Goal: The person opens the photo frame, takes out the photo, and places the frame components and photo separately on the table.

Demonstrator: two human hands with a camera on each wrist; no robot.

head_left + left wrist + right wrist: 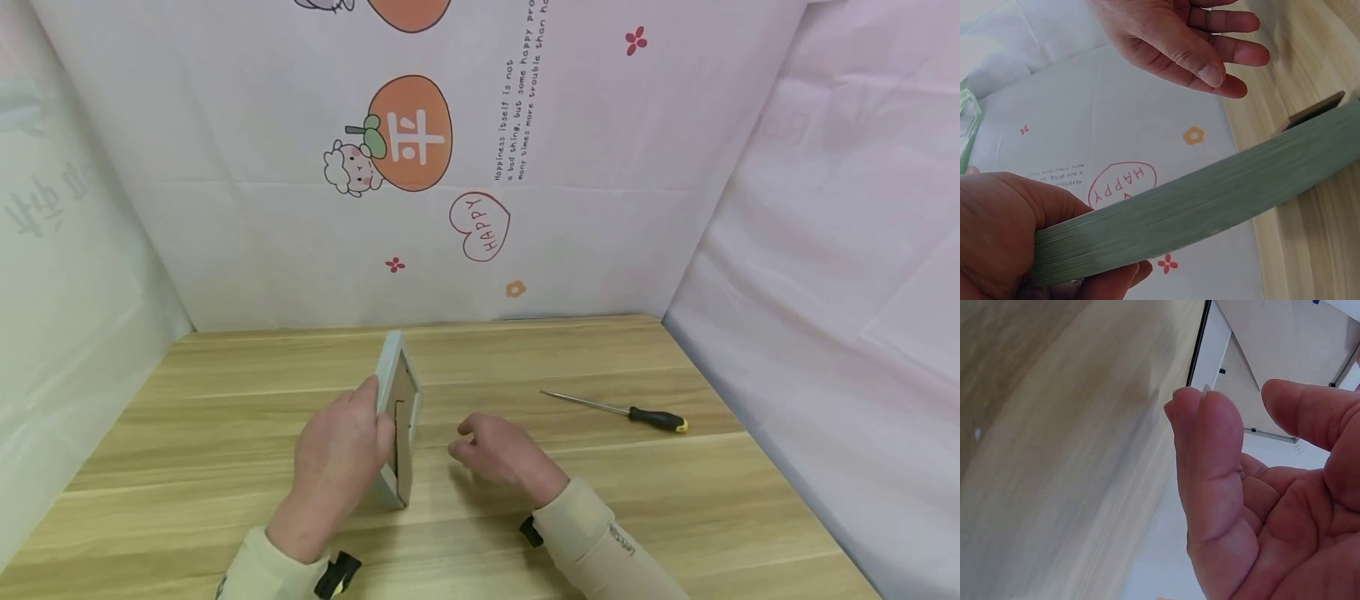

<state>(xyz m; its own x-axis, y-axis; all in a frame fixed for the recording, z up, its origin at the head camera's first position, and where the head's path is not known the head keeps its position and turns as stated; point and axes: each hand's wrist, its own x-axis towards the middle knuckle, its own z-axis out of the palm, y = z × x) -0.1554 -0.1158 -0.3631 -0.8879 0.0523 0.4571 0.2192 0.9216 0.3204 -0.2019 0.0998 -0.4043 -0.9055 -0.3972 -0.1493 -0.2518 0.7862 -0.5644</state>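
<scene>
My left hand [337,454] grips a picture frame [390,367] by its side edge. The frame stands upright on the table, its back turned to the right. A fold-out stand [404,454] shows on the brown backing. Up close in the left wrist view, the frame's side [1197,219] is grey-green with fine streaks, and the left thumb and fingers lie on either face. Just right of the frame, my right hand [501,450] hovers over the table. Its fingers [1216,469] are loosely bent with nothing between them and the thumb, apart from the frame.
A screwdriver [656,418] with a black and yellow handle lies at the right of the wooden table [225,417], its thin shaft pointing left. Printed white cloth [585,233] hangs behind the table and along both sides.
</scene>
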